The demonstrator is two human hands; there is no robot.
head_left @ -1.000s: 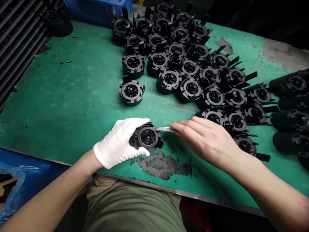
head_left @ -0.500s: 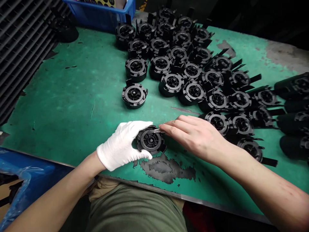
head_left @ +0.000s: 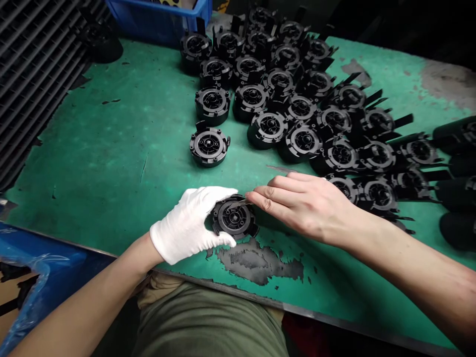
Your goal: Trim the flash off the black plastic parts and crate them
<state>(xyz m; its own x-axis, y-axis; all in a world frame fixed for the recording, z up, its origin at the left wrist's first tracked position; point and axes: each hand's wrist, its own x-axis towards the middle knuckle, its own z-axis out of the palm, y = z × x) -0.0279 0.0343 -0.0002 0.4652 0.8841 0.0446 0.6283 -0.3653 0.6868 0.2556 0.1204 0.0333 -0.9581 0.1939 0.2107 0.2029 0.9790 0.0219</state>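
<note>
My left hand (head_left: 191, 225), in a white glove, is wrapped round the left side of a round black plastic part (head_left: 235, 223), thumb at its near edge and fingers at the far edge. The part lies face up, with a ring and a ribbed centre showing. My bare right hand (head_left: 297, 206) pinches a thin, blade-like metal tool (head_left: 238, 203) between thumb and fingers. Its tip lies over the upper rim of the part's ring; whether it touches I cannot tell. The tool's rear end is hidden in the hand.
Beyond my hands a similar black part (head_left: 209, 146) stands alone on the green tabletop (head_left: 100, 148). Many more such parts (head_left: 267, 128) crowd the back and right. A blue bin (head_left: 159, 22) stands at the back, and a dark slatted panel (head_left: 40, 64) lies at the left.
The tool has tilted slightly, and its tip has dipped a little over the ring. My left hand keeps its hold on the black part. The view has shifted a little.
</note>
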